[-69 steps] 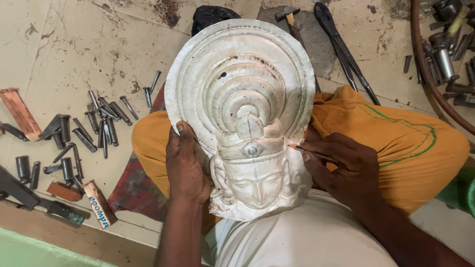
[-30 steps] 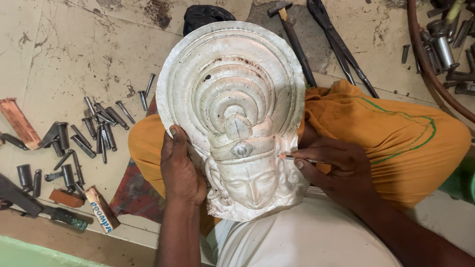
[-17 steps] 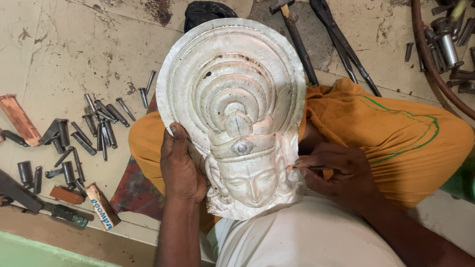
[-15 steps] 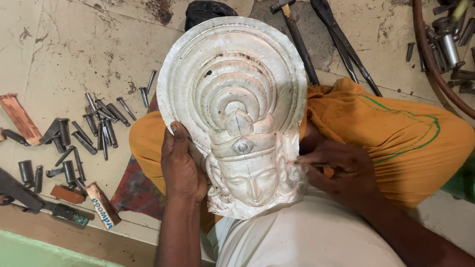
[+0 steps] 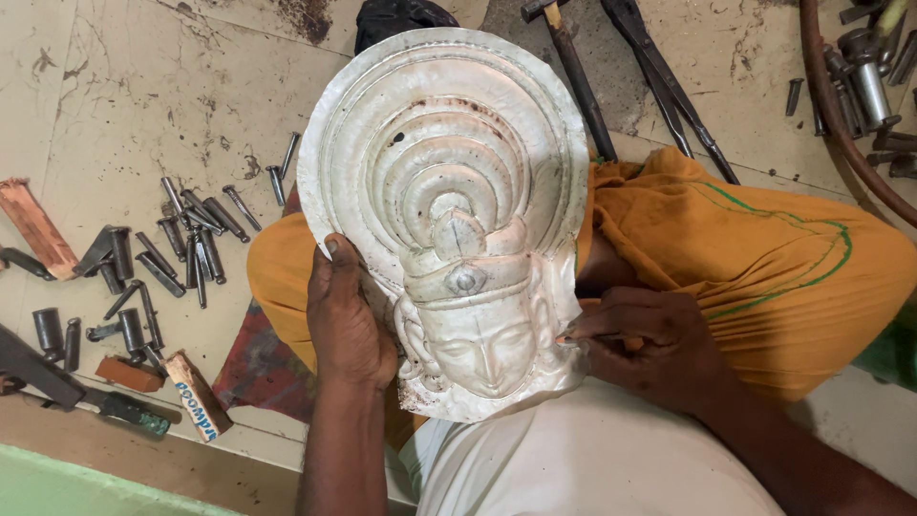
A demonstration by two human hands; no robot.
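Note:
A silver-coloured embossed metal mask (image 5: 449, 191) with a face and a tall ringed crown rests on my lap, which is wrapped in orange cloth (image 5: 764, 277). My left hand (image 5: 349, 320) grips the mask's left edge beside the face, thumb on the front. My right hand (image 5: 650, 349) is closed around a thin metal tool whose tip touches the mask's right side near the ear. Most of that tool is hidden in my fingers.
Several dark steel punches (image 5: 181, 248) lie scattered on the tiled floor at the left, with wooden blocks (image 5: 196, 392). A hammer (image 5: 573, 67) and long tongs (image 5: 669, 81) lie behind the mask. More punches (image 5: 864, 76) and a curved hose are at the upper right.
My right hand has slid down the mask's right edge from the crown band to beside the face. My left hand keeps its grip. The view shifted slightly.

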